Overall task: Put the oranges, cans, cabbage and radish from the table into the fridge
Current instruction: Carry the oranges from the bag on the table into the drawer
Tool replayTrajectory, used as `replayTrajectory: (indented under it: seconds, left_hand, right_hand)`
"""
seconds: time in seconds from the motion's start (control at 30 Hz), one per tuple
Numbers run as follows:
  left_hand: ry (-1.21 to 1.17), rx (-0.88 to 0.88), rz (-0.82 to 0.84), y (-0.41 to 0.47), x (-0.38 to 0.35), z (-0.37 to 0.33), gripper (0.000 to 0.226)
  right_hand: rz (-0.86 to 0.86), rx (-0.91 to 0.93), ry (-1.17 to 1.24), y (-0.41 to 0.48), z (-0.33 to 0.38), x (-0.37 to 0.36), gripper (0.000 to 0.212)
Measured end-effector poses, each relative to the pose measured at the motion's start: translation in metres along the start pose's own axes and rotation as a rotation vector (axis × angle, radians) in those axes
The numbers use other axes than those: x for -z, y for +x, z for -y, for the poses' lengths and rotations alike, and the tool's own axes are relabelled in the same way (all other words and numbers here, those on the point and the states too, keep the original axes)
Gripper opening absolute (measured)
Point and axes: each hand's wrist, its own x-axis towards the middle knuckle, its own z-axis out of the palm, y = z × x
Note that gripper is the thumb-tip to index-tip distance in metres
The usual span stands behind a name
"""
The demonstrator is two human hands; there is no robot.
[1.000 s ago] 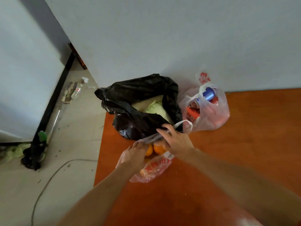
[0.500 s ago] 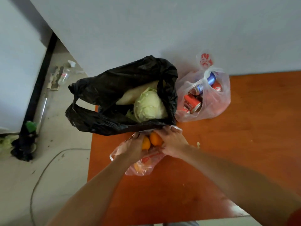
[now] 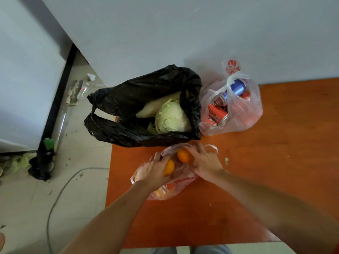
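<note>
My left hand curls round the nearer orange and my right hand round the farther orange. Both reach inside the plastic bag at the table's left edge, presumably to lift them out.

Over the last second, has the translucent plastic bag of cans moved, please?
No: the bag of cans still sits by the white wall, beside the black plastic bag.
</note>
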Motion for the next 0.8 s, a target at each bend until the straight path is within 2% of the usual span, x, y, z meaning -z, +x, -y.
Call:
replayTrajectory:
  seconds: [0.07,0.13,0.23,0.37,0.5,0.6,0.67,0.8]
  left_hand:
    - [-0.001,-0.019,-0.019,-0.006,0.001,-0.001,0.077]
    - [-0.028,-0.029,-0.045,-0.013,0.001,0.002,0.077]
    - [-0.033,-0.06,-0.098,-0.025,-0.001,0.01,0.074]
    - [-0.046,-0.099,-0.148,-0.047,0.001,0.018,0.067]
    - [-0.082,-0.117,-0.145,-0.071,0.011,0.033,0.068]
    - [-0.034,-0.148,-0.17,-0.083,0.023,0.044,0.071]
    - [-0.015,-0.176,-0.189,-0.089,0.033,0.045,0.068]
    - [0.021,-0.239,-0.2,-0.097,0.049,0.038,0.065]
  right_hand:
    - [-0.046,0.126,-0.111,-0.002,0.006,-0.005,0.073]
    - [0.006,0.132,-0.164,0.003,0.017,-0.007,0.072]
    - [0.126,-0.033,-0.224,0.016,0.036,-0.013,0.08]
    - [0.1,-0.235,-0.19,0.023,0.057,-0.02,0.076]
    - [0.057,-0.41,-0.043,0.012,0.067,-0.008,0.073]
    - [-0.07,-0.421,-0.015,-0.004,0.075,0.012,0.059]
    - [-0.083,-0.417,0.038,-0.015,0.08,0.023,0.054]
    - [-0.052,-0.499,0.379,-0.039,0.082,0.029,0.038]
